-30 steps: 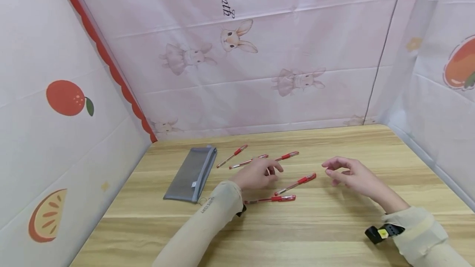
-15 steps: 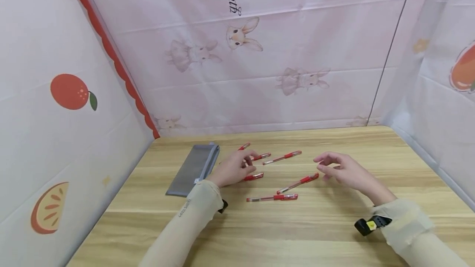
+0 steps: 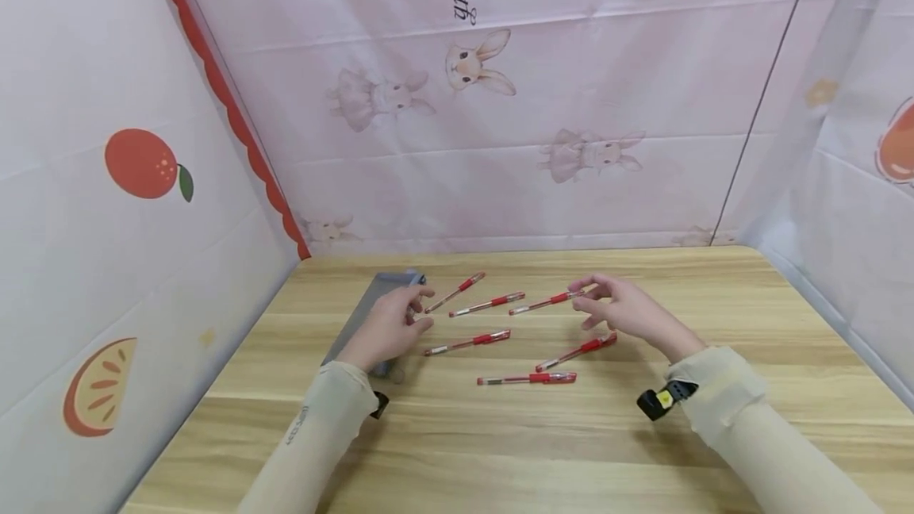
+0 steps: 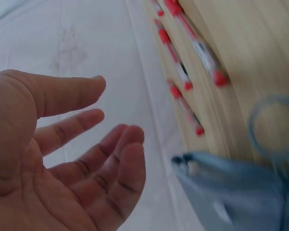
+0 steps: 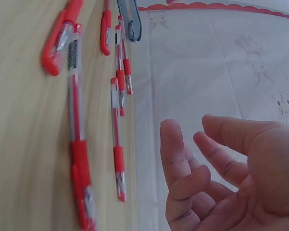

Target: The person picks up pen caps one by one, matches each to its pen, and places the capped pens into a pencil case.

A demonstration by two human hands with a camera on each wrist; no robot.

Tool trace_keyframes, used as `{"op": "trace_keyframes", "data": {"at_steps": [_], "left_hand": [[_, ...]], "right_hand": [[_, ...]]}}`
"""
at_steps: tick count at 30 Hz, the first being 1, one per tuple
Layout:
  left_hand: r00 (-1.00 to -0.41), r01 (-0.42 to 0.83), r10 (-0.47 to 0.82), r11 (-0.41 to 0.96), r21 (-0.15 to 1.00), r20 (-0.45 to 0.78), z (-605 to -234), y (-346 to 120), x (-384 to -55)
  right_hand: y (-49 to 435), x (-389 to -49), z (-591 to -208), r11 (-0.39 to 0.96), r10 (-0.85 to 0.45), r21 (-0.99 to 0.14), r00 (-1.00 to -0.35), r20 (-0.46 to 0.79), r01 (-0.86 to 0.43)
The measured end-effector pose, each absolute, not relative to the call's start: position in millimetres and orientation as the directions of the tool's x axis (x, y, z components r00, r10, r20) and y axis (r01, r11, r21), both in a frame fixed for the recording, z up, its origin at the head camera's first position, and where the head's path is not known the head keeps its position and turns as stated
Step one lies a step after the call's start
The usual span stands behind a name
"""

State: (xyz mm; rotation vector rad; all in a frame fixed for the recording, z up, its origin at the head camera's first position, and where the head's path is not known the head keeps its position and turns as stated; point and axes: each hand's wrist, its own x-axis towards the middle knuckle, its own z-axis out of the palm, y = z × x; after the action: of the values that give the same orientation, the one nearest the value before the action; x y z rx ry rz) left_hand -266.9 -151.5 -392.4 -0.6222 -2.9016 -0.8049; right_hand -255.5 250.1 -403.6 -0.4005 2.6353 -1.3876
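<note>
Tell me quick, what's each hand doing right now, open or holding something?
Left hand: open, holding nothing, by the gray pouch.
Right hand: open, holding nothing, near a red pen.

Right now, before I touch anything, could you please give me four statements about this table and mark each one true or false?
1. Six red pens lie on the table. True.
2. The pens are gathered in one pile. False: they lie spread out.
3. The left hand is nearer to the pouch than the right hand is. True.
4. The right hand holds a pen. False: it holds nothing.
</note>
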Motion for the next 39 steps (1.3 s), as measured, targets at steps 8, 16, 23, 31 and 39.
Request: {"op": "trace_keyframes", "data": {"at_steps": [8, 16, 23, 31, 39], "left_hand": [[-0.951, 0.31, 0.27, 0.851, 0.424, 0.153, -398.9, -185.6, -258.9], [-0.974, 0.223, 0.193, 0.897, 0.381, 0.117, -402.8, -197.5, -256.7], [-0.985, 0.165, 0.134, 0.915, 0.369, 0.108, -408.1, -198.6, -255.0], [-0.991, 0.125, 0.098, 0.934, 0.335, 0.095, -415.5, -195.4, -249.3], [-0.992, 0.107, 0.078, 0.935, 0.338, 0.099, -423.1, -199.9, -247.8]], "right_hand": [[212.6, -281.6, -395.1, 0.53, -0.331, -0.831, -0.943, -0.021, -0.168], [177.9, -308.4, -393.4, 0.482, -0.338, -0.869, -0.939, -0.061, -0.117], [149.8, -327.4, -394.9, 0.452, -0.342, -0.888, -0.936, -0.083, -0.086], [120.5, -341.9, -400.0, 0.458, -0.34, -0.886, -0.935, -0.103, -0.069], [94.5, -355.6, -407.7, 0.4, -0.357, -0.917, -0.923, -0.146, -0.01]]}}
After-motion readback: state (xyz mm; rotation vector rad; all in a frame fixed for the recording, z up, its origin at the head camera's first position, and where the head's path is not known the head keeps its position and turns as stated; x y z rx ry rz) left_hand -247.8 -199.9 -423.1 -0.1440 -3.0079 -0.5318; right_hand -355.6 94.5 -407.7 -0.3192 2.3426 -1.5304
